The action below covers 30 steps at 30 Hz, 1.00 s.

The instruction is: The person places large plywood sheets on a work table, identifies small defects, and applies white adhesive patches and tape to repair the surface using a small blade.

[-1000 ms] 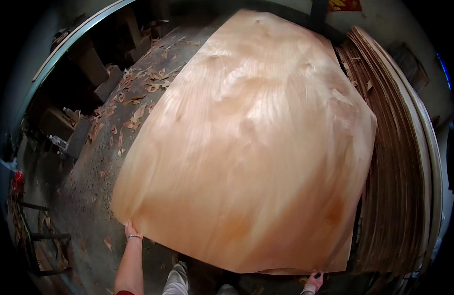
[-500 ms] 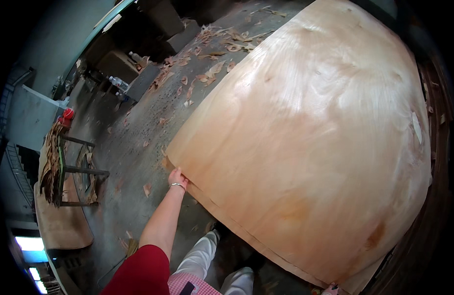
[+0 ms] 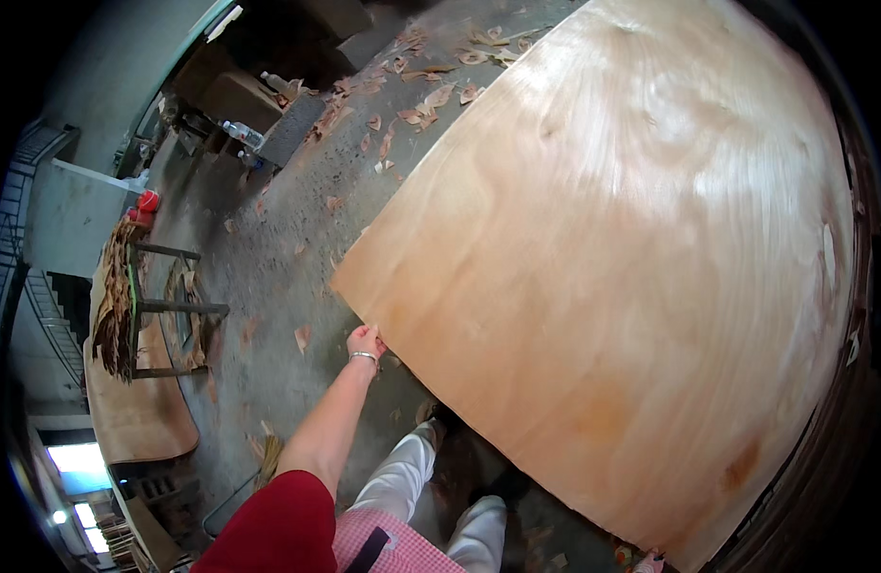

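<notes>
A large, thin sheet of wood veneer, pale tan with wavy grain and a few darker stains, fills the right half of the view. My left hand, with a bracelet at the wrist, is closed on the sheet's near edge, a little below its left corner. At the bottom of the view, only a small part of my right hand shows beside the same edge. Its fingers are too hidden to read.
At the left, a metal-framed stand carries hanging veneer scraps, with a red object on top. Veneer chips litter the concrete floor. A plastic bottle lies near a grey block. My feet are under the near edge.
The top sheet's near edge has shifted toward me, covering the strip of veneer that stuck out beneath it. My left hand has moved slightly right along with the view.
</notes>
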Each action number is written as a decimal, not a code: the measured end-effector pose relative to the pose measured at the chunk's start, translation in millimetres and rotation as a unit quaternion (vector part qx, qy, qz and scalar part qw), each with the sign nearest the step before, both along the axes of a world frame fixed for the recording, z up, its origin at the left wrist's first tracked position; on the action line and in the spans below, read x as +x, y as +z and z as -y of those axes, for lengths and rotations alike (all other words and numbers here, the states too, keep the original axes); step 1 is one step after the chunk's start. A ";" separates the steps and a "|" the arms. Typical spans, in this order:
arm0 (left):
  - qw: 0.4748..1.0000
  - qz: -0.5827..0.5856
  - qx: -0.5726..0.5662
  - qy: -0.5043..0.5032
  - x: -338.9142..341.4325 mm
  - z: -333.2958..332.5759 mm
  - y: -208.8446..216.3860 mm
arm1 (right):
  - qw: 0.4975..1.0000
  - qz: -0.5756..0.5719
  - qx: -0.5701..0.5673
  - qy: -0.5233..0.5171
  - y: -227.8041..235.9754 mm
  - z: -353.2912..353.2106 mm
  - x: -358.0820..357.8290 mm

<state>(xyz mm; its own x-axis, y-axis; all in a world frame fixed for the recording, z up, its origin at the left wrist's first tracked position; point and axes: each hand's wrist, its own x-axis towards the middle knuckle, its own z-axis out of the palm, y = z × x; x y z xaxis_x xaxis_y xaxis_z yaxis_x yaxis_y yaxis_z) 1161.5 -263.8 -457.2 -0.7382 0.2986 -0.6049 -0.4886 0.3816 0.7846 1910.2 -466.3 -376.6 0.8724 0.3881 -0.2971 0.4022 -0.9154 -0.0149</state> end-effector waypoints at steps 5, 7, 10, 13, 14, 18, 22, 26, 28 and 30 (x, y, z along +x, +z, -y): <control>0.991 -0.027 -0.094 -0.095 -8.7 -4.5 -11.8 | 0.907 -0.270 0.296 -0.127 -51.5 27.1 22.3; 0.986 -0.013 -0.083 -0.142 -19.2 2.7 -21.2 | 0.934 -0.222 0.249 -0.126 -45.7 23.4 20.3; 0.995 0.018 -0.044 -0.083 -34.6 7.9 -23.1 | 0.996 -0.073 0.006 -0.058 -22.8 -11.2 -2.7; 0.997 0.003 -0.057 -0.057 -30.4 -2.7 -24.6 | 0.997 -0.044 0.011 -0.070 -18.9 -11.3 -2.5; 0.996 0.007 -0.062 -0.057 -26.9 -5.0 -22.7 | 0.989 -0.087 0.030 -0.120 -19.6 -10.8 -0.6; 0.961 -0.146 -0.180 -0.151 -18.0 -10.0 2.8 | 0.960 -0.187 0.074 -0.196 -25.2 -8.0 6.6; 0.665 -0.491 -0.303 -0.474 103.6 -39.0 94.4 | 0.990 -0.115 0.068 -0.051 -32.7 24.5 19.7; 0.482 -0.519 -0.026 -0.705 194.3 -17.8 90.7 | 0.989 -0.123 0.074 -0.038 -37.6 23.8 24.2; 0.467 -0.486 -0.099 -0.732 217.3 -17.8 81.1 | 0.985 -0.122 0.102 -0.061 -37.5 31.8 26.2; 0.447 -0.436 -0.166 -0.763 237.5 -25.5 72.9 | 0.952 -0.121 0.258 -0.114 -36.4 46.9 28.1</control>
